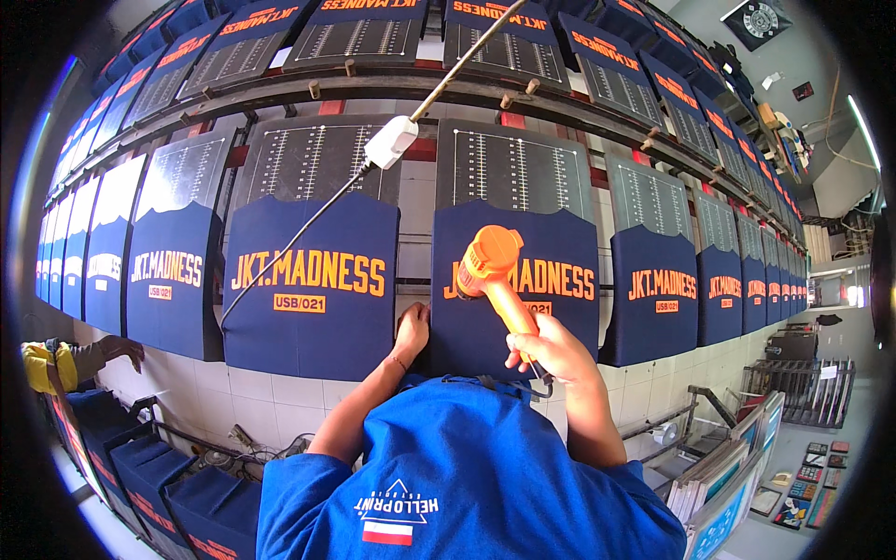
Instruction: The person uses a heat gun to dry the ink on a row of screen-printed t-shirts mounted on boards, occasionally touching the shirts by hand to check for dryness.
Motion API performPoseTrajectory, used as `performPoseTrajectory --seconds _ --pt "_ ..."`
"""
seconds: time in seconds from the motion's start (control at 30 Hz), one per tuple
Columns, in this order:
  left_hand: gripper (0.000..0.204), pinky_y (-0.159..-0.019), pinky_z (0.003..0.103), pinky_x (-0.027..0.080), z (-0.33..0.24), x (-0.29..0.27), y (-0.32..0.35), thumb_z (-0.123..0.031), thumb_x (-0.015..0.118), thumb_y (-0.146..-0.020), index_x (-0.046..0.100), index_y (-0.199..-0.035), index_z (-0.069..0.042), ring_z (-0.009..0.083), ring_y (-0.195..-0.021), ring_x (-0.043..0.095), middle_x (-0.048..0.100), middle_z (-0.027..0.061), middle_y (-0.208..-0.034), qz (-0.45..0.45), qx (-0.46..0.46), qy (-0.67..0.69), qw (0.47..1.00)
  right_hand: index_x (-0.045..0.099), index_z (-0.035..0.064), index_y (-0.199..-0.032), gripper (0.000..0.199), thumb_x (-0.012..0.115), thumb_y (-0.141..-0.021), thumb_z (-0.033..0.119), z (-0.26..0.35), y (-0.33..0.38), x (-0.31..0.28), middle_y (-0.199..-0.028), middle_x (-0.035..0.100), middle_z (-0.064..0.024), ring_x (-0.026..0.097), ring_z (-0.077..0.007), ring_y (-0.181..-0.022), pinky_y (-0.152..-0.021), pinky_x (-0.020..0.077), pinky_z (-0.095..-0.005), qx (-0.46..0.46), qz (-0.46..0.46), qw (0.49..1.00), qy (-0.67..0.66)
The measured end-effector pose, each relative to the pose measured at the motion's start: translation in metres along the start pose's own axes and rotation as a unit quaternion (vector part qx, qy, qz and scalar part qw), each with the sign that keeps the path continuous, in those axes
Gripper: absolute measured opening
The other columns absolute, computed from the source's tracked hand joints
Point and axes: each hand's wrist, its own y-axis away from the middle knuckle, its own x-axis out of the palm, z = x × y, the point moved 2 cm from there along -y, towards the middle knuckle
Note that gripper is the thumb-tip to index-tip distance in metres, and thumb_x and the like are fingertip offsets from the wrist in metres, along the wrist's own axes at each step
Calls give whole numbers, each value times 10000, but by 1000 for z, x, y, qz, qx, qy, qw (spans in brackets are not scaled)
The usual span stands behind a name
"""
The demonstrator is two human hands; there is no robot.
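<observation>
- Right hand (555,353) is closed around the handle of an orange heat gun (499,266), fingers wrapped, the round head tilted toward the left.
- Left hand (412,330) lies below and left of the heat gun, fingers bent at the side edge of a navy shirt (560,241); whether it pinches the cloth cannot be told.
- That shirt, with orange lettering, is directly behind the heat gun, stretched over a dark board (513,168) with white scale marks.
- Left of the heat gun, a neighbouring shirt (308,341) covers another board; more rows extend to both sides and beyond.
- Pale tiled floor (241,385) shows below and left of the heat gun.
- Above and left of it, a white connector (391,142) hangs on a cable, whose dark cord crosses in front of the neighbouring shirt.
- Far left of it is another person's hand (123,351).
- Flat frames (714,481) stand below and right of it.
</observation>
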Motion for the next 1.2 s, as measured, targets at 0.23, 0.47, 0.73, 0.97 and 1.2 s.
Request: performPoseTrajectory --seconds 0.23,0.47,0.73,0.97,1.2 --pt "283 -701 412 455 0 1 2 -217 505 -971 560 -863 39 381 -725 580 607 238 -794 -13 4 1 1000 503 -28 -1079 317 633 -871 173 -6 9 3 -835 584 -76 645 -159 -692 -567 519 -269 -16 -17 999 -22" --pt "302 -716 424 450 -7 -3 3 -231 496 -967 564 -876 48 400 -749 577 593 262 -802 1 -33 8 999 467 -38 -1155 376 628 -888 172 -5 -2 21 -872 574 -75 644 -154 -697 -559 519 -271 -4 37 999 -29" --pt "323 -708 434 449 -9 -6 4 -246 501 -966 565 -867 56 406 -747 582 590 270 -796 -20 -13 15 1000 454 -46 -1171 404 628 -892 188 1 -8 23 -876 574 -82 648 -161 -705 -560 519 -271 -20 52 998 -11" --pt "326 -715 438 452 -3 -3 1 -241 494 -977 565 -861 55 417 -759 584 595 268 -795 -11 -26 10 1000 475 -42 -1132 362 620 -878 171 9 -31 17 -831 583 -68 646 -152 -696 -565 524 -268 -55 12 998 -7" --pt "325 -719 431 452 -8 -5 3 -239 487 -981 565 -862 53 398 -755 585 598 264 -801 -7 -25 5 1000 484 -25 -1105 342 617 -867 180 21 -41 12 -817 581 -62 642 -145 -699 -576 522 -264 -59 -7 998 -1"
